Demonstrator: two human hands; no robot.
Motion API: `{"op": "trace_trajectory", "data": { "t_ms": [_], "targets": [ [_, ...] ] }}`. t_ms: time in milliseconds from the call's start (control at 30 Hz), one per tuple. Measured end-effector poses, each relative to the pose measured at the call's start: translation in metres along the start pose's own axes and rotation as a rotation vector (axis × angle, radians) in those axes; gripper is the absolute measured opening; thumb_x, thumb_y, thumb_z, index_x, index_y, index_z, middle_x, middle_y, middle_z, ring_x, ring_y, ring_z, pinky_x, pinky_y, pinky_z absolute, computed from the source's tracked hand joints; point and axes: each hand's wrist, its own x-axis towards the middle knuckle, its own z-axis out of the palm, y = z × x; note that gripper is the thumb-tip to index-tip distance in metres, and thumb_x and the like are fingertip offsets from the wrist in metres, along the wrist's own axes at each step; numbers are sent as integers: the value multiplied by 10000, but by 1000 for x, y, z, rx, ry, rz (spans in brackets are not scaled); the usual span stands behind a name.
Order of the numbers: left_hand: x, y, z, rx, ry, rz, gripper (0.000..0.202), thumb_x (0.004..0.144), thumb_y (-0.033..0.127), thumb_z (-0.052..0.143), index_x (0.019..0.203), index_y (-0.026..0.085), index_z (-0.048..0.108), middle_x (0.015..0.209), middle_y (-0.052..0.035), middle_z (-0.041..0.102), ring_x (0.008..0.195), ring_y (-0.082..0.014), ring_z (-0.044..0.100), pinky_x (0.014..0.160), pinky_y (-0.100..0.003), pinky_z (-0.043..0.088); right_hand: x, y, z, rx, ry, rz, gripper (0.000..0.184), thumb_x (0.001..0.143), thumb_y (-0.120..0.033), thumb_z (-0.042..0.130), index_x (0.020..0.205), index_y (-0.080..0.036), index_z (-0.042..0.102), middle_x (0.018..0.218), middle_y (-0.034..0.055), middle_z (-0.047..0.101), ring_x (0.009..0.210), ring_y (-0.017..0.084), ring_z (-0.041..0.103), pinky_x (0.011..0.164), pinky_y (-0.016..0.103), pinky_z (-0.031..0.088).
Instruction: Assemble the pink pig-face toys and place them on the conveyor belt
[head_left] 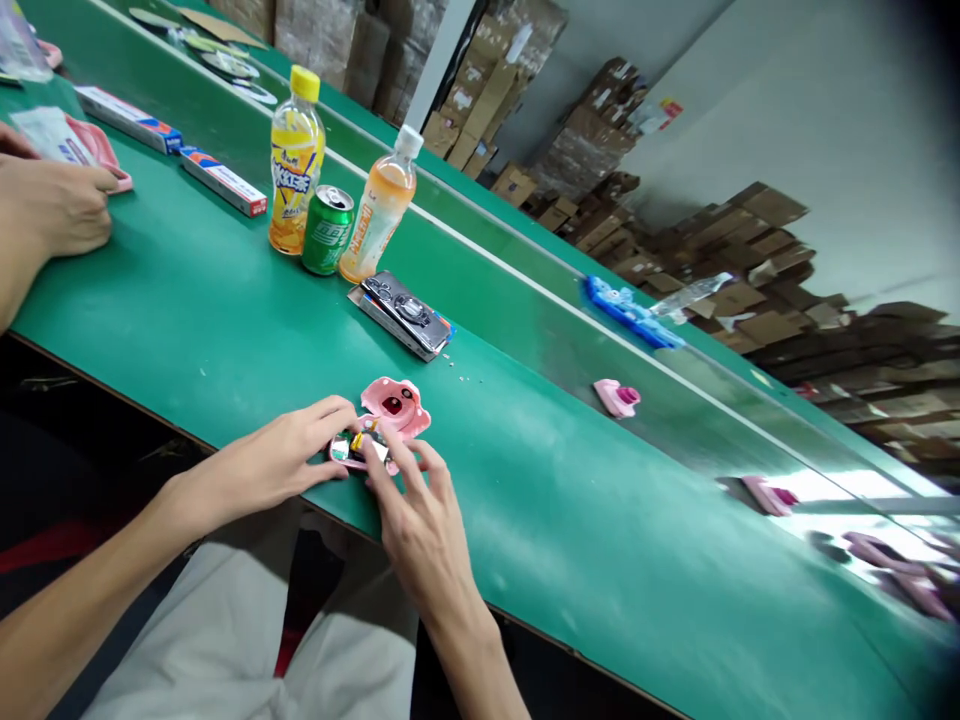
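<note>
A small pink toy half with exposed electronics (358,449) lies near the front edge of the green table (600,520). My left hand (289,455) grips its left side with curled fingers. From below, my right hand (416,505) reaches in and its fingertips press on the toy's open inside. A pink shell with a dark hole (395,405) lies flat just behind, touching the held part.
A yellow-capped bottle (295,160), a green can (327,230) and an orange drink bottle (379,205) stand behind, beside a phone (403,313). Pink toy parts (617,397) ride the conveyor at right. Another person's hand (52,205) rests at far left. Cardboard boxes (750,250) fill the background.
</note>
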Motion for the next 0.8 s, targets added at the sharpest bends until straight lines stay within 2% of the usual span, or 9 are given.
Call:
{"op": "trace_trajectory", "data": {
  "t_ms": [100, 200, 367, 433, 500, 567, 633, 733, 800],
  "targets": [
    [-2, -2, 1, 20, 17, 11, 227, 992, 278, 590, 1218, 268, 610, 1231, -47, 636, 1172, -237, 629, 972, -318, 507, -5, 1, 8, 91, 21, 44, 543, 994, -54, 447, 1487, -271, 515, 1337, 41, 692, 1306, 270, 505, 995, 448, 521],
    [-4, -4, 5, 66, 53, 28, 238, 993, 275, 586, 1229, 269, 618, 1296, -52, 624, 1206, -242, 622, 999, -314, 496, -5, 0, 13, 103, 132, 135, 400, 983, -97, 538, 1287, -304, 696, 1116, 35, 780, 1075, 257, 606, 854, 412, 535],
    [-4, -3, 8, 86, 94, 60, 220, 981, 272, 605, 1196, 272, 652, 1337, -49, 626, 1224, -240, 629, 1006, -301, 506, -12, -9, 15, 76, 301, 205, 227, 979, -169, 592, 1051, -249, 793, 810, 45, 765, 719, 199, 539, 654, 318, 497],
    [-5, -2, 7, 89, 106, 69, 271, 966, 242, 621, 1233, 280, 649, 1328, -48, 635, 1214, -234, 637, 1010, -305, 510, -11, -7, 9, 62, 373, 205, 211, 988, -217, 588, 969, -223, 798, 717, 38, 744, 674, 198, 502, 636, 315, 479],
    [-5, 0, 6, 111, 108, 77, 304, 955, 230, 627, 1253, 283, 649, 1313, -52, 640, 1193, -236, 648, 1010, -319, 515, 4, 2, -4, 40, 383, 283, 301, 1023, -299, 523, 931, -201, 792, 770, 66, 763, 708, 207, 528, 679, 327, 485],
    [-7, 1, 6, 151, 95, 81, 295, 958, 250, 619, 1249, 279, 655, 1308, -60, 636, 1172, -242, 654, 1011, -338, 521, 36, 17, -22, -7, 186, 445, 466, 1069, -379, 361, 1032, -173, 777, 958, 122, 778, 843, 231, 603, 785, 358, 497],
    [-7, 2, 7, 200, 82, 82, 304, 966, 283, 603, 1267, 271, 646, 1336, -75, 616, 1185, -255, 644, 1030, -362, 515, 82, 34, -37, -27, -329, 573, 586, 1081, -443, 229, 1180, -155, 730, 1124, 159, 749, 988, 255, 645, 853, 387, 493],
    [-8, 4, 9, 262, 74, 84, 339, 979, 299, 577, 1316, 269, 609, 1382, -95, 581, 1236, -269, 613, 1059, -391, 501, 147, 51, -47, 71, -595, 572, 522, 928, -613, 574, 876, -138, 782, 821, 144, 762, 741, 245, 686, 701, 347, 521],
    [-7, 3, 10, 286, 71, 80, 330, 987, 293, 563, 1314, 270, 593, 1383, -99, 569, 1244, -266, 605, 1062, -401, 498, 178, 50, -46, 122, -611, 531, 460, 753, -618, 774, 777, -159, 767, 676, 86, 724, 615, 214, 663, 631, 318, 521]
  ]
}}
